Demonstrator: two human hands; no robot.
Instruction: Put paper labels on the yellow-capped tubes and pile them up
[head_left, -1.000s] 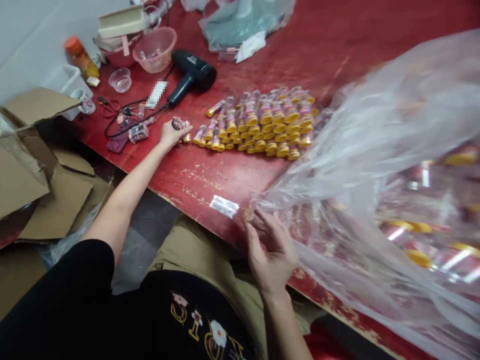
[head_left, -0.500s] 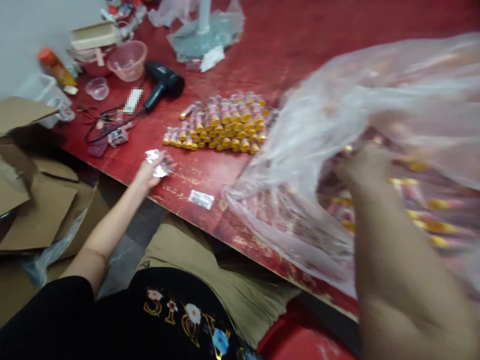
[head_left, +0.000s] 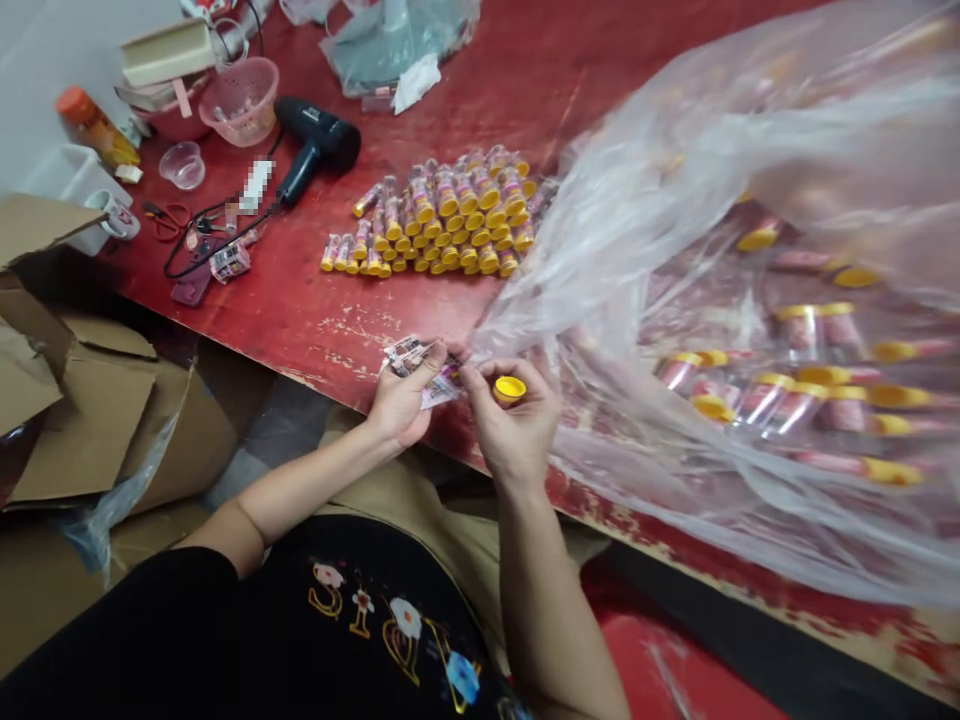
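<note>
Right hand (head_left: 517, 425) has moved from the plastic bag (head_left: 645, 190) to frame centre, gripping a yellow cap (head_left: 510, 389); left hand (head_left: 401, 408) grips printed sheets (head_left: 405, 354), so I see both materials together.

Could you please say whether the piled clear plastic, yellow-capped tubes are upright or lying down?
Lying down: the piled tubes are stacked sideways in layers, yellow caps facing the camera.

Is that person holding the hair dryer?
No, the hair dryer lies on the red table, apart from both the left hand and the right hand.
</note>
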